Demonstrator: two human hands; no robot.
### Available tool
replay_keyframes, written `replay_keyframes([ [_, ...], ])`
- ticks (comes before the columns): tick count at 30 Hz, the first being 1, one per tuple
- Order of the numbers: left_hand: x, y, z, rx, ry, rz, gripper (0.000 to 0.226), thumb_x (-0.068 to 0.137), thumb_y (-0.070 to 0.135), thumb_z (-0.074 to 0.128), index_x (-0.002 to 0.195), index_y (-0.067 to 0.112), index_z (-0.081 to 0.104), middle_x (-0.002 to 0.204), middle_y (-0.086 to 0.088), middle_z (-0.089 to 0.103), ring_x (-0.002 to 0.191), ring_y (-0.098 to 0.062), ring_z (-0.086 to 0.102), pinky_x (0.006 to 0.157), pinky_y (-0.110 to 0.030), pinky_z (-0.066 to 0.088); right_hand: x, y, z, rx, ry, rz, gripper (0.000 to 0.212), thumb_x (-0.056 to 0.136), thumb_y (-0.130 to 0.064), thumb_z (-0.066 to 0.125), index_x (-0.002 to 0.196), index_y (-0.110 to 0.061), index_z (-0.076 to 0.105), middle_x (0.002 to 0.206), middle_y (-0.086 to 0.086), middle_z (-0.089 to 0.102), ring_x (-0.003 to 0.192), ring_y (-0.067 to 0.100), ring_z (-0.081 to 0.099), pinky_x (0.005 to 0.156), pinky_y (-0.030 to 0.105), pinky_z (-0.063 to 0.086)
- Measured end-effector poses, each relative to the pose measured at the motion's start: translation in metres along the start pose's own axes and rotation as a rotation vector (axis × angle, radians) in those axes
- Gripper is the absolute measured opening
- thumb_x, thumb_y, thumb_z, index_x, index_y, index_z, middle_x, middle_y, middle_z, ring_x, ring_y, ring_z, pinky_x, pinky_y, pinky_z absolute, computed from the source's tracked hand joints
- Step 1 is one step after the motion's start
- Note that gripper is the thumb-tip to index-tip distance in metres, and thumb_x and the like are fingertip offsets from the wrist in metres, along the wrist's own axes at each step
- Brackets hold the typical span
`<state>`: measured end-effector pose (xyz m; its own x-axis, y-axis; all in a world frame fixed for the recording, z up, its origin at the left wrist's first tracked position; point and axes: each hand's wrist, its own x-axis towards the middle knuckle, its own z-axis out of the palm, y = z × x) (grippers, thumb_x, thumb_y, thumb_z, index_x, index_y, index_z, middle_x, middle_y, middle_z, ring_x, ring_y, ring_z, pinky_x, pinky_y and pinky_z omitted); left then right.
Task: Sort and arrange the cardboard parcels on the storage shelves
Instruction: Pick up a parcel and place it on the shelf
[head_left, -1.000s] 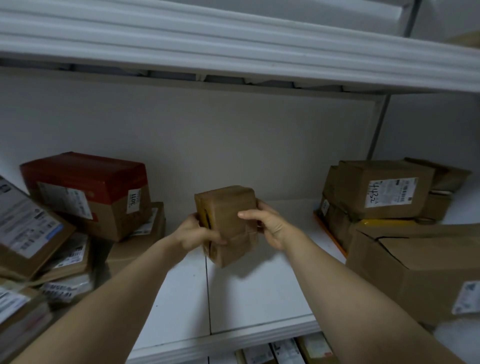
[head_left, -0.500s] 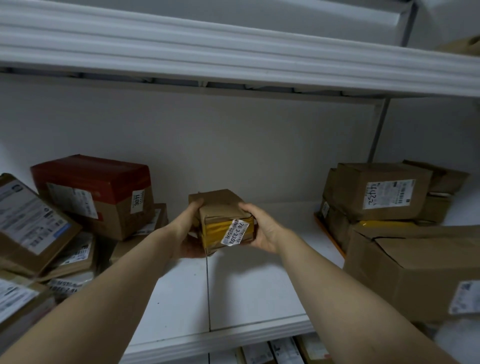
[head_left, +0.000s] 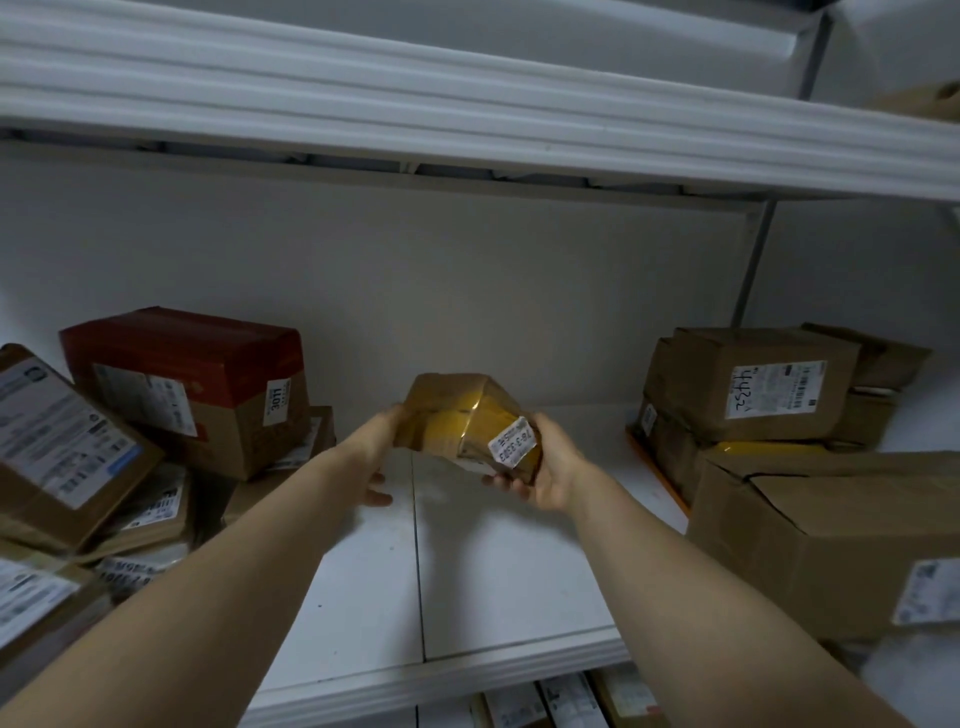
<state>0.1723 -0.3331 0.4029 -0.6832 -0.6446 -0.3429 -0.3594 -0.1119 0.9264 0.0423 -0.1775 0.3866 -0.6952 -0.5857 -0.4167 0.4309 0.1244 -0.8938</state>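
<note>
A small brown parcel (head_left: 460, 415) wrapped in glossy yellow-brown tape, with a white label near its right corner, is tilted in the air just above the white shelf (head_left: 363, 597). My right hand (head_left: 545, 462) cups it from below and the right, fingers curled under its corner. My left hand (head_left: 379, 447) lies against its left side with the fingers behind the parcel and the thumb loose below.
A red-topped box (head_left: 187, 384) and several labelled flat parcels (head_left: 62, 447) are piled at the left. Stacked brown boxes (head_left: 753, 384) and a large carton (head_left: 841, 540) fill the right. An upper shelf (head_left: 467, 119) overhangs. More parcels (head_left: 545, 701) show below.
The parcel has been turned in my hands, so its label swung to the right corner. It tilted and my right hand shifted underneath it.
</note>
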Motion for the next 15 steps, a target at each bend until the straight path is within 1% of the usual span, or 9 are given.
replay_keyframes([
  [2,0.003,-0.003,-0.001,0.033,0.024,0.038,0.056,0.090,0.046,0.054,0.134,0.016,0.037,0.138,-0.014,0.039,0.122,-0.035,0.042,0.089,-0.046,0.046,-0.002,0.004,-0.003,0.034,-0.009,0.041,0.052,0.095,-0.053,0.033,0.083,-0.014,0.065,0.081,0.014,0.068,0.040,0.021,0.058,0.030,0.012,0.029],
  [5,0.005,-0.004,-0.004,-0.060,-0.028,0.079,0.048,0.085,0.038,0.065,0.121,0.012,0.047,0.128,-0.011,0.050,0.116,-0.030,0.048,0.092,-0.046,0.047,-0.007,0.010,-0.007,0.043,-0.027,0.072,0.056,0.094,-0.058,0.033,0.082,-0.014,0.066,0.077,0.010,0.068,0.042,0.020,0.058,0.029,0.011,0.026],
  [8,0.001,-0.001,-0.003,-0.120,-0.126,0.109,0.054,0.073,0.036,0.078,0.114,0.011,0.054,0.114,-0.011,0.060,0.106,-0.028,0.057,0.082,-0.042,0.053,-0.014,0.015,-0.006,0.049,-0.018,0.090,0.060,0.093,-0.061,0.032,0.083,-0.012,0.067,0.070,0.008,0.067,0.042,0.019,0.057,0.029,0.010,0.024],
  [9,-0.001,0.001,-0.001,-0.123,-0.145,0.123,0.051,0.072,0.034,0.080,0.110,0.011,0.055,0.111,-0.011,0.061,0.104,-0.029,0.059,0.078,-0.041,0.055,-0.015,0.016,-0.006,0.057,-0.010,0.096,0.061,0.092,-0.061,0.032,0.083,-0.013,0.067,0.069,0.008,0.067,0.042,0.019,0.056,0.029,0.010,0.023],
  [12,-0.007,0.006,0.003,-0.128,-0.138,0.147,0.036,0.073,0.028,0.080,0.094,0.011,0.056,0.104,-0.013,0.063,0.097,-0.029,0.063,0.073,-0.040,0.057,-0.017,0.019,-0.006,0.071,0.018,0.095,0.062,0.092,-0.062,0.032,0.083,-0.013,0.068,0.071,0.008,0.067,0.043,0.019,0.056,0.029,0.010,0.023],
  [15,-0.009,0.008,0.003,-0.111,-0.128,0.154,0.033,0.076,0.027,0.078,0.093,0.009,0.056,0.102,-0.013,0.063,0.096,-0.030,0.063,0.073,-0.041,0.057,-0.018,0.021,-0.009,0.078,0.046,0.090,0.062,0.092,-0.062,0.032,0.082,-0.013,0.068,0.071,0.008,0.067,0.042,0.019,0.056,0.029,0.010,0.023],
])
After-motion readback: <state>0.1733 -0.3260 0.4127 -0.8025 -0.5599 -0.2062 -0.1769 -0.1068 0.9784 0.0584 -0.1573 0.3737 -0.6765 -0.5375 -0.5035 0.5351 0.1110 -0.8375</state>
